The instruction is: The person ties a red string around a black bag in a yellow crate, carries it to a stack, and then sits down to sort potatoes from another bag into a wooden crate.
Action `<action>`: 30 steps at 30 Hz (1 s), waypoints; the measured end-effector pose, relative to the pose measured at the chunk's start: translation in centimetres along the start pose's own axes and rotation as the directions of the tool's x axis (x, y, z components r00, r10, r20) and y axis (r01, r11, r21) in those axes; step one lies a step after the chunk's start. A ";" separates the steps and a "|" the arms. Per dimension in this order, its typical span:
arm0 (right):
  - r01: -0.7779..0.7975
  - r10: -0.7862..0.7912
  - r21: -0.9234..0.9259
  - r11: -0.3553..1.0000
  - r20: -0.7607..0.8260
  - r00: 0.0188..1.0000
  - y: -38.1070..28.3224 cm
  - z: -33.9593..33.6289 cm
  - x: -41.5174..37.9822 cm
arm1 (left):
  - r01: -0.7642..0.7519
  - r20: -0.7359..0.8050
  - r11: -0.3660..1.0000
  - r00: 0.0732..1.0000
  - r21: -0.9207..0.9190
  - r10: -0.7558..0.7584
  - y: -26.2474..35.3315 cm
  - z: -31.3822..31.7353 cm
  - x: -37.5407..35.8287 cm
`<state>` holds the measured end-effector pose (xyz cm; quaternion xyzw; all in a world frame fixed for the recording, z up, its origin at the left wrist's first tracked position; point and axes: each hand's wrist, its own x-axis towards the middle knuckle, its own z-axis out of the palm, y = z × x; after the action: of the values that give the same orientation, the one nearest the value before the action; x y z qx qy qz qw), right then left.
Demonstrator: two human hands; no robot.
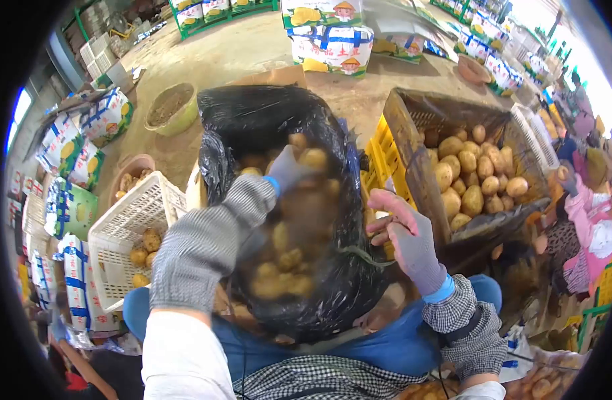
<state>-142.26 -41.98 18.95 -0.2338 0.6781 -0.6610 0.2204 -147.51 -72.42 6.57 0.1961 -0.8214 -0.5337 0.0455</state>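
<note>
In front of me stands a container lined with a black plastic bag [232, 107], with potatoes [279, 283] lying in it. My left hand [289, 172], in a grey glove with a blue cuff, reaches into the bag beside a potato [314, 159]. Motion smears its fingers, so I cannot tell whether it grips that potato. Just right of the bag's edge hovers my right hand [407, 233], gloved in grey with bare fingertips. Its fingers are apart and hold nothing. It is close to a yellow crate [389, 150].
On the right, a dark-lined crate [412, 110] holds many potatoes. At left, a white plastic basket [112, 230] has several potatoes, near a round tub [156, 123]. Printed cartons [332, 50] stand ahead. A person in pink [589, 220] sits at far right.
</note>
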 end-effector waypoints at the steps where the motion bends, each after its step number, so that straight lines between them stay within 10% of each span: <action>1: -0.083 0.086 0.101 0.991 -0.028 0.996 0.9 0.0 -0.1 | -0.026 -0.005 0.999 1.000 -0.047 0.025 -1.4 -0.5 -0.6; 6: -0.253 0.247 0.338 0.906 0.063 0.967 5.5 3.1 -0.2 | 0.038 0.082 0.848 0.997 -0.529 0.007 -2.4 -0.6 -9.2; 11: -0.129 0.112 0.393 0.911 0.065 0.992 5.6 1.8 0.8 | -0.397 0.218 0.918 0.897 0.016 0.385 -14.7 10.7 -3.9; 20: -0.133 0.153 0.329 0.935 -0.036 0.988 4.5 0.4 -0.3 | -0.219 0.345 0.966 0.925 0.137 0.161 -4.7 10.9 -8.4; 25: -0.111 0.135 0.290 0.951 -0.064 0.989 3.5 0.2 -1.3 | 0.115 0.219 0.944 0.975 -0.310 -0.047 -1.2 5.7 -11.4; 28: -0.112 0.114 0.192 0.975 0.006 0.994 3.4 1.8 -1.7 | 0.321 0.271 0.569 0.947 -0.757 -0.175 3.5 -0.4 -15.2; 30: -0.168 0.153 0.157 0.973 0.099 0.983 4.1 3.5 -2.1 | 0.118 0.234 0.754 0.971 -0.646 0.048 4.0 -3.1 -18.1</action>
<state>-138.56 -43.43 14.74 -0.1874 0.6278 -0.6841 0.3206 -131.07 -66.91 13.93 0.1183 -0.5780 -0.8074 0.0030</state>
